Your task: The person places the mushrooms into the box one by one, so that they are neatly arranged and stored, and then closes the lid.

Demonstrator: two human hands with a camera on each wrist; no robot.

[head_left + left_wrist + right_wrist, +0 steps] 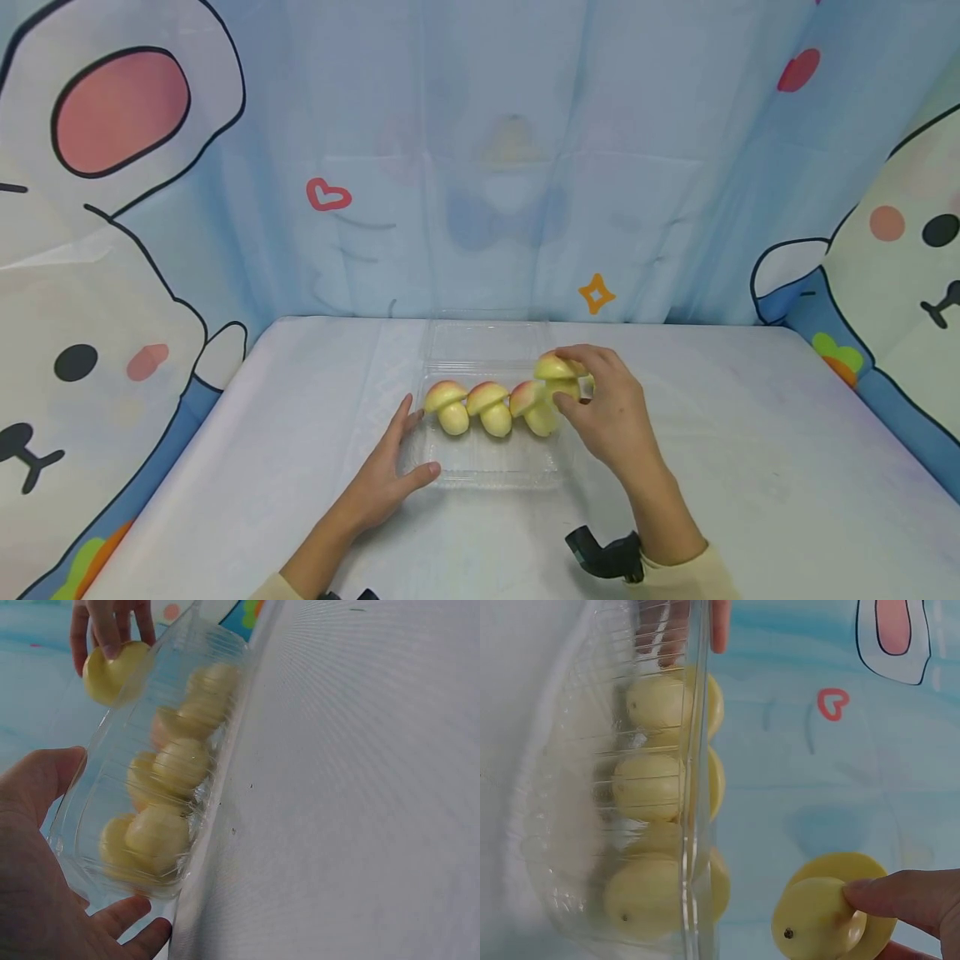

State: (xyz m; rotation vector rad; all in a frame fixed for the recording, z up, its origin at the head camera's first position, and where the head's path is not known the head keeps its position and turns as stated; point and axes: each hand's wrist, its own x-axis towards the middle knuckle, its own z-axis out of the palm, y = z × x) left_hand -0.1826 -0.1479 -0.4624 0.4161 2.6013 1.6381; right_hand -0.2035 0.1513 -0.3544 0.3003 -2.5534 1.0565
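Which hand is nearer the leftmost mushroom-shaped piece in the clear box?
Left. The left hand is at the left end of the clear box, beside the leftmost piece; the right hand is toward the opposite end, holding another piece.

sleeves [688,574]: pale beige | right wrist mount [613,557]: black, bent

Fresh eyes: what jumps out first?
In the head view, the row of yellow mushroom-shaped pieces in the clear plastic box on the white table. Then the right hand pinching another piece at the box's right end. Behind, a blue curtain with big cartoon animals at both edges.
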